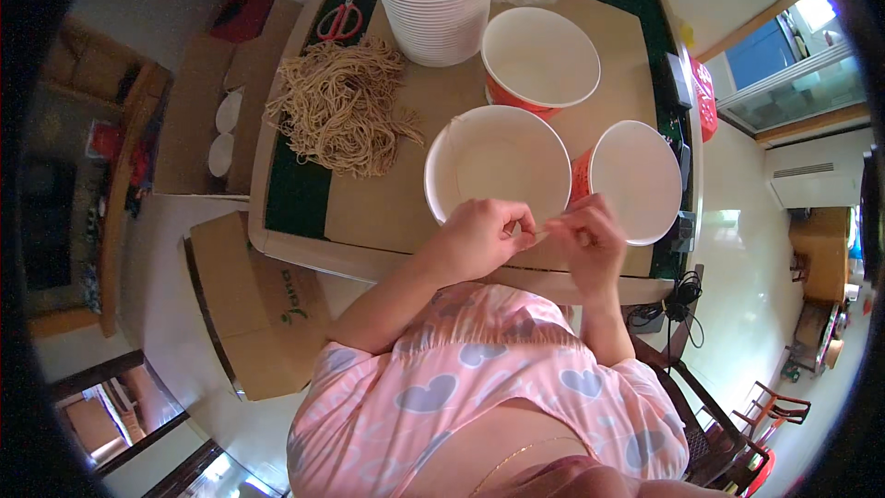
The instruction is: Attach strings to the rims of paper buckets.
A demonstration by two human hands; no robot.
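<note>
Your left hand (484,238) has thumb and index pinched on a thin tan strand (543,231), just over the near-side rim of the front tub (498,164). Right hand (593,238) is beside it, fingers curled in at the strand's other side; blurred, so I can't tell if you've got the strand in that one too. Strand is thin, pale and mostly hidden by your fingertips; can't read its length or any knot.

Front tub: round, white inside, mouth up, small tan bit on its far-left rim. It sits at your edge of the table, on the cardboard sheet (378,221). Right tub (636,183) is just beside it, white inside, orange-red outer wall. Back tub (541,57) is behind the front one, same white inside, orange-red band below the rim.

Twine pile (341,109) is to your left: tan, loose, tangled, ends trailing toward the front tub. Red-handled scissors (341,20) lie beyond it. Tall stack of white tubs (435,5) stands behind, nested.
</note>
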